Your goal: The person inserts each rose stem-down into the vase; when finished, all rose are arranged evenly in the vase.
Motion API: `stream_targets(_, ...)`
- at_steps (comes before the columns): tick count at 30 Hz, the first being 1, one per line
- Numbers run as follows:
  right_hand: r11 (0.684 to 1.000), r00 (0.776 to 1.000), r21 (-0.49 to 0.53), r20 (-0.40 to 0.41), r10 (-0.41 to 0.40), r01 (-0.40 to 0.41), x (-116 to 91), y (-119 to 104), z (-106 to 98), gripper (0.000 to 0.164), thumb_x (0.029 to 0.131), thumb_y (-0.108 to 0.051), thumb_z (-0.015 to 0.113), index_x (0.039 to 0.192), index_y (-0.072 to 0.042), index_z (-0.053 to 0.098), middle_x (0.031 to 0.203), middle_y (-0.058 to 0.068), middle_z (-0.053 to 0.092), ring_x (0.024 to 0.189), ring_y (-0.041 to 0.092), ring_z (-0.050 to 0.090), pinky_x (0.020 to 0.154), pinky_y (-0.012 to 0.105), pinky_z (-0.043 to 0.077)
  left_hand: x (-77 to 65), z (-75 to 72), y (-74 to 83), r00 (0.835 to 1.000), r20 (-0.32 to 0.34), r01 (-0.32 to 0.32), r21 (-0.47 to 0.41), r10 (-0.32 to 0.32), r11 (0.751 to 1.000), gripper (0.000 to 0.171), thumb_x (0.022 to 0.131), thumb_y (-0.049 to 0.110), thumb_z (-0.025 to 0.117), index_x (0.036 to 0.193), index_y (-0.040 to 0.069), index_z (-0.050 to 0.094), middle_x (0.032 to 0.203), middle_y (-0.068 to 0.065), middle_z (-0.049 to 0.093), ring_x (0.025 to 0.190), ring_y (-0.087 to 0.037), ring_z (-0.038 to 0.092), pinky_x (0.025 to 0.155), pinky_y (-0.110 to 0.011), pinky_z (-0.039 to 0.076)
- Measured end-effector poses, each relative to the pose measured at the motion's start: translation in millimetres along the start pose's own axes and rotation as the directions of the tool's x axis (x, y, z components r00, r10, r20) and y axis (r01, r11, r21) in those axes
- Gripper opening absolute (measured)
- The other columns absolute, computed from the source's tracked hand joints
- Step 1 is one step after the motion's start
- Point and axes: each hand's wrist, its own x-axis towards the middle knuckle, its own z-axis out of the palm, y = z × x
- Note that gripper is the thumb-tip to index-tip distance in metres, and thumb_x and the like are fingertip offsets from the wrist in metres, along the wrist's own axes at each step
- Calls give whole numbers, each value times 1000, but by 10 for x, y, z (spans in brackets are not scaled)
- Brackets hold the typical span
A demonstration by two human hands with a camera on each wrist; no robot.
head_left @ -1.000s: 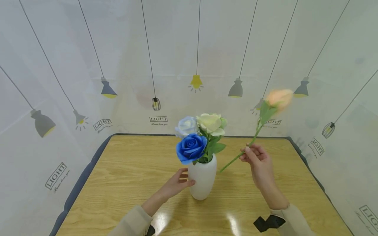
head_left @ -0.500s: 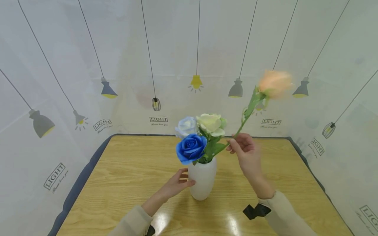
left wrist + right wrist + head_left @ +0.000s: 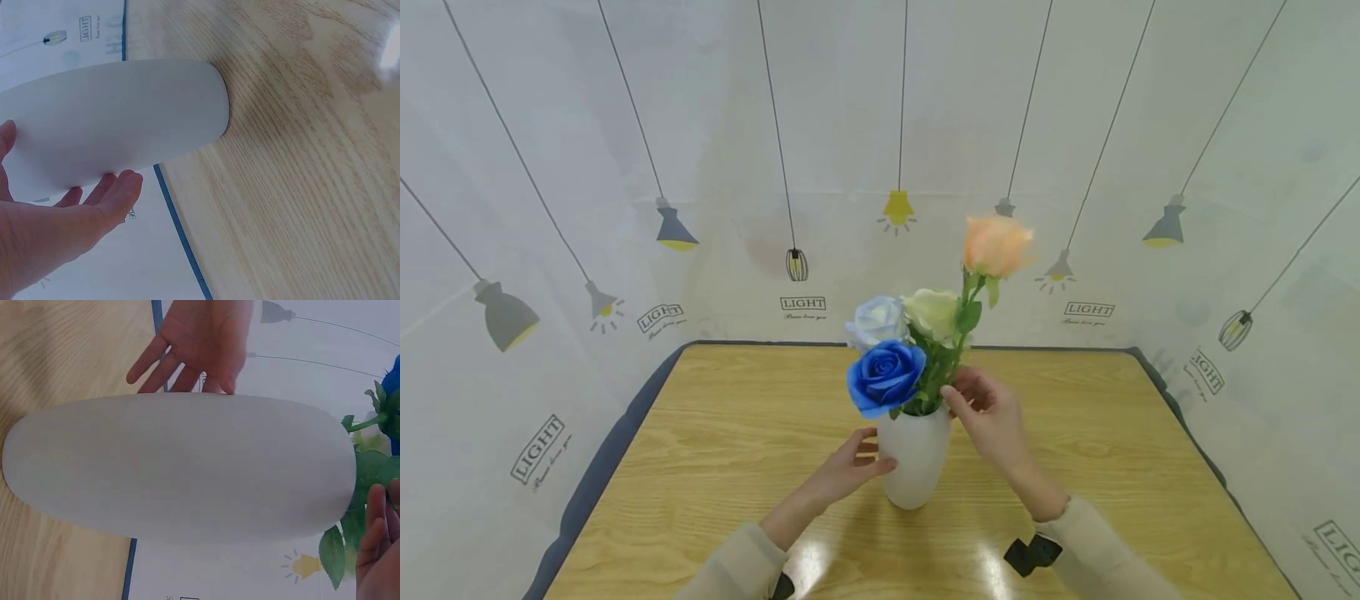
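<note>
In the middle of the table stands a white vase point(image 3: 913, 462) holding a deep blue rose point(image 3: 886, 377), a pale blue rose point(image 3: 877, 322) and a cream rose point(image 3: 931, 315). My left hand point(image 3: 847, 468) rests against the vase's left side, thumb at the front, other fingers spread along its side. Just above the rim, on the right, my right hand point(image 3: 988, 417) pinches the green stem of a peach rose point(image 3: 996, 247). Its bloom rises above the others; the stem's lower end is hidden. The right wrist view shows the right fingertips point(image 3: 375, 509) beside the leaves.
The wooden table point(image 3: 737, 417) ends at a dark blue edge point(image 3: 606, 454) along the back and sides. Behind it hangs a pale cloth point(image 3: 842, 125) printed with lamps. A black strap piece point(image 3: 1032, 554) sits at the right sleeve.
My right hand has brought the peach rose leftward to the vase, and its stem now stands nearly upright at the rim. My left hand and the vase have not moved.
</note>
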Motion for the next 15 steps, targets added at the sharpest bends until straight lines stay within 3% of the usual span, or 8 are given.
stream_targets(6, 997, 999, -64, -5, 33, -34, -89, 165, 71, 6, 79, 0, 64, 83, 1, 61, 70, 5, 59, 56, 16, 52, 41, 24, 39, -19, 7, 42, 1000, 3, 1, -9, -1, 1000, 71, 82, 37, 62, 135, 4, 28, 126, -20, 39, 112, -39, 40, 84, -50, 39)
stream_targets(12, 994, 999, -112, -39, -7, 3, -112, 85, 81, 8, 74, 7, 66, 79, 2, 60, 73, 8, 56, 52, 13, 43, 39, 24, 34, -131, 11, 225, 1000, 6, 2, -23, -2, 1000, 67, 84, 31, 61, 133, 0, 29, 125, -23, 39, 112, -41, 39, 85, -51, 38)
stream_targets(15, 991, 998, -134, -56, -7, 0, -113, 79, 70, 8, 73, 7, 67, 78, 3, 62, 73, 8, 56, 51, 12, 42, 40, 23, 34, -123, 11, 212, 1000, 4, 1, -19, 0, 1000, 66, 84, 31, 61, 134, 1, 29, 126, -23, 38, 113, -40, 39, 85, -50, 38)
